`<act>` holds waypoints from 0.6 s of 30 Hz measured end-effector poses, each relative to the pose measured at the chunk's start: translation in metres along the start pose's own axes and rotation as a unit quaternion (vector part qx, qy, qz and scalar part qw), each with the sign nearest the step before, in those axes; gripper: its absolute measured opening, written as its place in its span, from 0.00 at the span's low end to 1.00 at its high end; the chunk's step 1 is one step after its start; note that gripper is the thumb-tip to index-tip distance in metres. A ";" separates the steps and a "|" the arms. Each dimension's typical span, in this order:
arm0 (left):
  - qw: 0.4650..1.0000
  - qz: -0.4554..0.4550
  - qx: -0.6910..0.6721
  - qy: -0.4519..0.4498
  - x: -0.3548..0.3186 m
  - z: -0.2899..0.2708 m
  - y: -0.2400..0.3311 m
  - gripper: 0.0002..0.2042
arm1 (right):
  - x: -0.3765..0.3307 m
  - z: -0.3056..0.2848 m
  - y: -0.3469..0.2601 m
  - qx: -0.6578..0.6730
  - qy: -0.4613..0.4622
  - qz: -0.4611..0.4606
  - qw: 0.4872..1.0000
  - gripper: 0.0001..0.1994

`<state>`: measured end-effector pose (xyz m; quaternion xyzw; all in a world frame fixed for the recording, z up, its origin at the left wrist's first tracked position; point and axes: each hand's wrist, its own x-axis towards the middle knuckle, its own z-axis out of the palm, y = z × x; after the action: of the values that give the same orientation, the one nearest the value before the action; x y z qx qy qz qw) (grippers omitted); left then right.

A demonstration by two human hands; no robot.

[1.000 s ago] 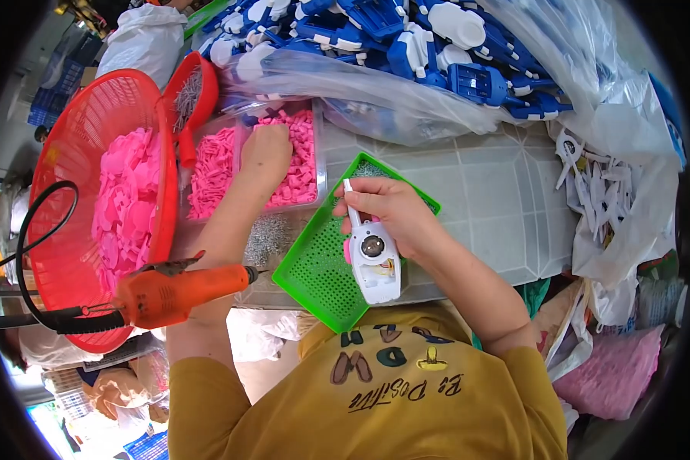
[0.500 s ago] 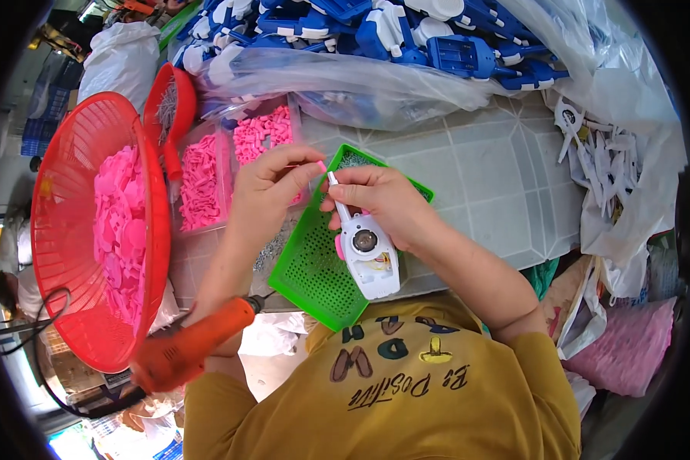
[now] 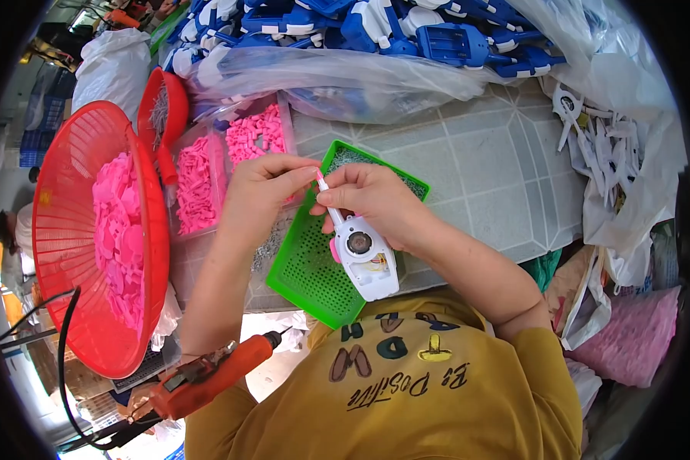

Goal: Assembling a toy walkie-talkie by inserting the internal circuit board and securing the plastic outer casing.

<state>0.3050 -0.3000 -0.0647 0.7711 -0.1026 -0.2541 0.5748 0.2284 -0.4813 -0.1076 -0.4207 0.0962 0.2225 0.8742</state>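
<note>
A mustard-yellow T-shirt (image 3: 483,429) with short sleeves (image 3: 548,376), forearms (image 3: 471,264) and hands (image 3: 379,198) bare; across its front, block lettering (image 3: 393,349) in brown, dark green and yellow, beside slanted black script (image 3: 406,389).

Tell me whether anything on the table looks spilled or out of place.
Possibly: small silvery pieces lie loose on the tabletop, just left of the green tray. They look spilled because similar pieces sit contained inside the tray's far end.

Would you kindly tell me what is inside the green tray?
Small grey pieces lie at the far end of the green tray. The right hand and white device cover part of it, so what lies beneath cannot be seen.
</note>
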 end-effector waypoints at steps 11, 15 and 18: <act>0.990 -0.060 -0.112 -0.058 -0.005 -0.010 -0.002 0.07 | -0.003 0.004 -0.007 -0.029 -0.009 -0.017 0.999 0.18; 0.991 -0.035 -0.113 -0.066 -0.006 -0.010 -0.007 0.07 | -0.001 0.004 -0.005 -0.031 -0.010 -0.041 0.999 0.17; 0.991 -0.017 -0.115 -0.072 -0.008 -0.009 -0.007 0.07 | -0.003 0.005 -0.006 -0.042 -0.010 -0.046 0.998 0.17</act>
<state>0.3021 -0.2863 -0.0673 0.6811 -0.1005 -0.3284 0.6467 0.2284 -0.4817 -0.0996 -0.4588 0.0588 0.1901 0.8660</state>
